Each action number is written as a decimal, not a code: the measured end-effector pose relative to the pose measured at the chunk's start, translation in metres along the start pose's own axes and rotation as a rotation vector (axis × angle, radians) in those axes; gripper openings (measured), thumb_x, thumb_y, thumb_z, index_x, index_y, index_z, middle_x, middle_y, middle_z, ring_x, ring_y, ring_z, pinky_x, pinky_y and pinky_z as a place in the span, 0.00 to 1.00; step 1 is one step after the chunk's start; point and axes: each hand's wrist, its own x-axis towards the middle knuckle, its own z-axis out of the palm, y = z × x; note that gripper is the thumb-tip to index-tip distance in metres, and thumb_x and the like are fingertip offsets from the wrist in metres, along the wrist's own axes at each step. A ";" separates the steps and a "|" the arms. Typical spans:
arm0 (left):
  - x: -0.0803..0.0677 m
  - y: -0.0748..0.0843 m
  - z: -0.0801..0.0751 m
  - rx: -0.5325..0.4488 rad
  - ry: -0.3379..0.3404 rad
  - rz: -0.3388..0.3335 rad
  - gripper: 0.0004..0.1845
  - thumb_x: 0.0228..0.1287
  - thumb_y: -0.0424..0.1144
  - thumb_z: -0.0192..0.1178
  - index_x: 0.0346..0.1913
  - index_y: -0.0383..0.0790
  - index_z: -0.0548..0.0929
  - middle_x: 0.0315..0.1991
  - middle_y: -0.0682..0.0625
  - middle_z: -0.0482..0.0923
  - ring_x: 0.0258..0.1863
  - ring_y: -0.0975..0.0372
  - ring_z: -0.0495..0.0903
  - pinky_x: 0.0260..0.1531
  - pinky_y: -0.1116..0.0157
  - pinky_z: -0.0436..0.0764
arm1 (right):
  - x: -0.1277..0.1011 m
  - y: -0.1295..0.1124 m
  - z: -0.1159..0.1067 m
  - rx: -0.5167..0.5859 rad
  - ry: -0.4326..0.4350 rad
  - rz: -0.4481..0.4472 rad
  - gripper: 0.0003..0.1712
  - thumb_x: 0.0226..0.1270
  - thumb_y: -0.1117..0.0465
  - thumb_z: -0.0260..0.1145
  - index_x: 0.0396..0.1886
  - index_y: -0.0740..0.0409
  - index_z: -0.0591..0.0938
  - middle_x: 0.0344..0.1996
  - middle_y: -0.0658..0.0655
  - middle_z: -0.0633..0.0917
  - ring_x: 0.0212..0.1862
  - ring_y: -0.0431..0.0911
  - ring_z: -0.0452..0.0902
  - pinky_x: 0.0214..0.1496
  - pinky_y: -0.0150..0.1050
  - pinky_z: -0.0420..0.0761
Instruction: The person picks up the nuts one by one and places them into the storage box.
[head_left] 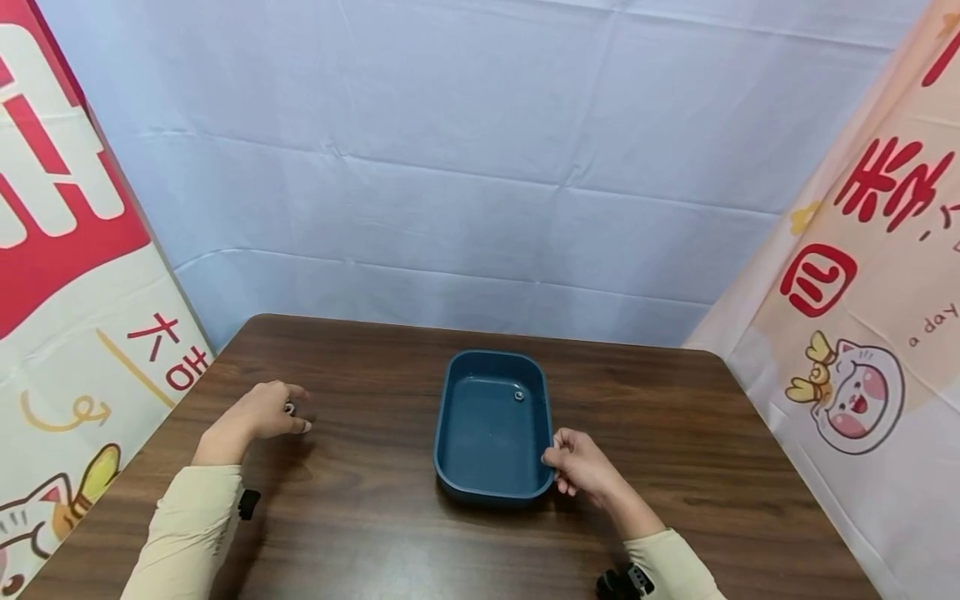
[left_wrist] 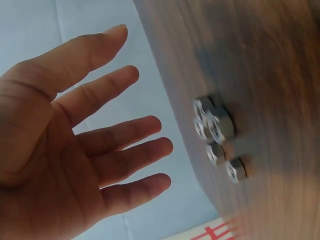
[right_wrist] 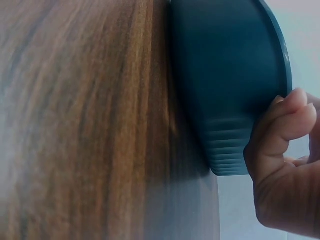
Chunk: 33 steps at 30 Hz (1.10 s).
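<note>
A dark blue rectangular tray (head_left: 438, 433) lies in the middle of the brown wooden table (head_left: 360, 517), with one small metal nut (head_left: 518, 396) on its floor near the far right corner. My right hand (head_left: 579, 467) pinches the tray's near right corner. In the right wrist view the right hand (right_wrist: 280, 170) curls over the tray (right_wrist: 225, 75) at its rim. My left hand (head_left: 273, 410) hovers over the table's left part with straight, spread fingers. In the left wrist view the left hand (left_wrist: 100, 145) holds nothing, and several metal nuts (left_wrist: 215, 125) lie in a cluster just beyond its fingertips.
A pale blue cloth backdrop (head_left: 480, 167) hangs behind the table. Printed banners stand at the left (head_left: 67, 250) and at the right (head_left: 862, 292), close to the table's side edges. Bare wood lies between the nuts and the tray.
</note>
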 end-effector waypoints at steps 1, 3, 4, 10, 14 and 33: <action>0.000 -0.002 0.000 -0.009 -0.001 0.002 0.27 0.50 0.42 0.70 0.51 0.30 0.79 0.45 0.34 0.77 0.42 0.45 0.76 0.37 0.48 0.75 | 0.000 0.000 0.000 -0.002 0.000 0.000 0.08 0.56 0.72 0.56 0.24 0.61 0.66 0.10 0.53 0.71 0.10 0.38 0.66 0.10 0.29 0.66; -0.001 -0.008 -0.002 -0.019 -0.003 0.010 0.27 0.48 0.42 0.71 0.51 0.31 0.79 0.42 0.36 0.78 0.39 0.47 0.76 0.35 0.50 0.75 | 0.000 0.000 -0.001 -0.004 0.002 0.002 0.08 0.56 0.72 0.56 0.24 0.61 0.66 0.10 0.53 0.71 0.10 0.39 0.66 0.10 0.29 0.66; -0.001 -0.010 -0.002 -0.024 -0.002 0.010 0.27 0.47 0.42 0.72 0.50 0.31 0.80 0.41 0.36 0.79 0.39 0.47 0.76 0.35 0.50 0.75 | 0.000 0.000 -0.001 -0.003 0.002 0.000 0.08 0.56 0.72 0.56 0.24 0.61 0.66 0.10 0.53 0.71 0.10 0.39 0.66 0.10 0.29 0.66; -0.004 -0.026 -0.003 -0.123 -0.003 -0.017 0.30 0.45 0.43 0.73 0.52 0.33 0.79 0.39 0.40 0.78 0.38 0.49 0.75 0.35 0.51 0.74 | 0.001 -0.001 -0.002 -0.007 0.004 0.002 0.08 0.56 0.72 0.55 0.24 0.61 0.66 0.10 0.53 0.70 0.10 0.39 0.66 0.11 0.29 0.66; -0.004 -0.038 -0.002 -0.186 0.002 -0.008 0.32 0.42 0.43 0.74 0.53 0.34 0.79 0.38 0.42 0.78 0.37 0.51 0.73 0.36 0.53 0.73 | 0.001 0.000 -0.003 -0.005 0.000 0.006 0.08 0.57 0.71 0.55 0.23 0.61 0.66 0.10 0.53 0.70 0.10 0.39 0.66 0.10 0.29 0.66; -0.016 -0.086 0.007 -0.527 0.044 -0.106 0.41 0.46 0.39 0.73 0.62 0.25 0.67 0.56 0.26 0.67 0.56 0.38 0.65 0.51 0.46 0.68 | 0.002 0.001 -0.002 0.012 -0.021 0.018 0.08 0.55 0.72 0.55 0.24 0.60 0.65 0.09 0.52 0.71 0.09 0.38 0.66 0.10 0.28 0.66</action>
